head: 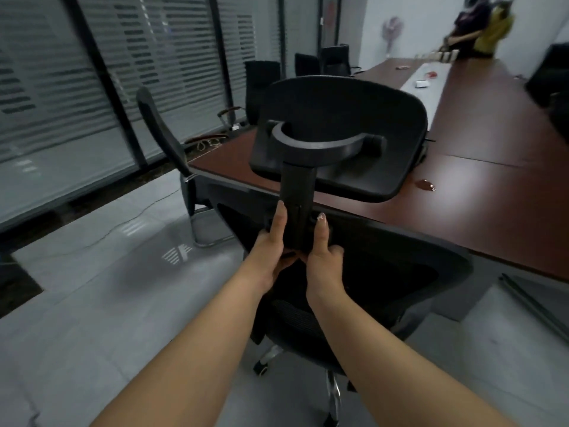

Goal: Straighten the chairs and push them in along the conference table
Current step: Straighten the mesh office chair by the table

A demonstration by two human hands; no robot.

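Bare forearms, no sleeves; pale patterned polish on thumbnail.

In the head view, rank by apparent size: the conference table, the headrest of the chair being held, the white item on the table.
1. conference table
2. headrest, enlarged by nearness to the camera
3. white item, small and far off

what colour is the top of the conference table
Dark reddish-brown wood finish on the long glossy conference table, with a pale strip along its middle; the head view shows it.

Grey tiled floor, glass partition with horizontal blinds at left, white wall beyond.
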